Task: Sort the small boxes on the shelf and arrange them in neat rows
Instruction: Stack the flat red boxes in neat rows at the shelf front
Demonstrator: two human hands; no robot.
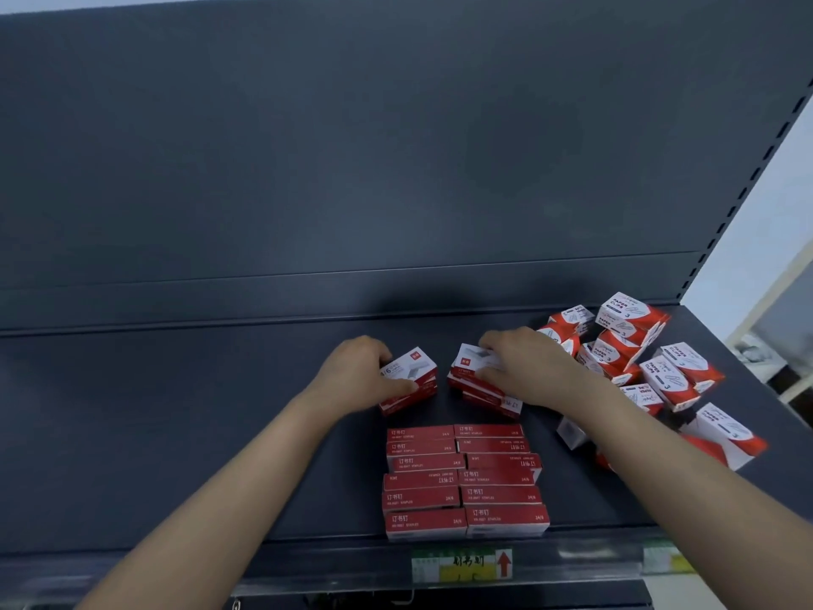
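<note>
Left hand closed around a tilted staple stack. Right hand grips a second stack, just beside. Nearer the shelf edge: staple boxes in 2 columns. Clip boxes jumbled at right.

We read "订书钉" and "24/6" in white on the red side faces of the small red-and-white cardboard staple boxes laid in two columns at the shelf front; the smaller line beneath is too blurred. The tumbled white-and-red cardboard boxes at right say "PAPER CLIPS" with a "3". A yellow-and-green paper price tag on the shelf edge bears a red upward arrow; its characters are unreadable.
</note>
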